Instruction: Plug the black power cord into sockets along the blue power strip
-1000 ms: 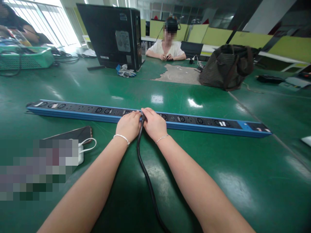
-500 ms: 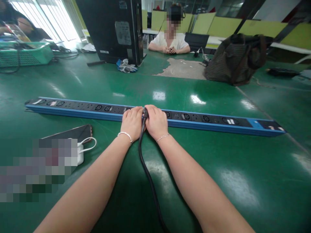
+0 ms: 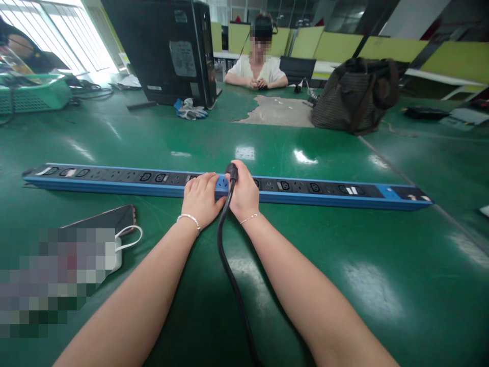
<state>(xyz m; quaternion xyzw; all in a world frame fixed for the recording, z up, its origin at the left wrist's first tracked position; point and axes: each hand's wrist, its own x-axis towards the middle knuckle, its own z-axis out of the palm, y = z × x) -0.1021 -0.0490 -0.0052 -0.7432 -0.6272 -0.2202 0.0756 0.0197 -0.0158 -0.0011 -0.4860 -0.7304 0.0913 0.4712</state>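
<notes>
- Right hand grips a black power plug over the blue power strip; contacts hidden, seating unclear.
- Left hand lies loosely spread on the strip.
- Drag from the cord could tilt the plug.

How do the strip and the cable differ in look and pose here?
The strip is blue-sided with a row of sockets on top, while the cable is plain black.
The strip lies straight across the table; the cable bends from its plug toward the bottom edge.
The left hand rests on the strip; the right hand holds the cable's plug.
Both show black parts.
</notes>
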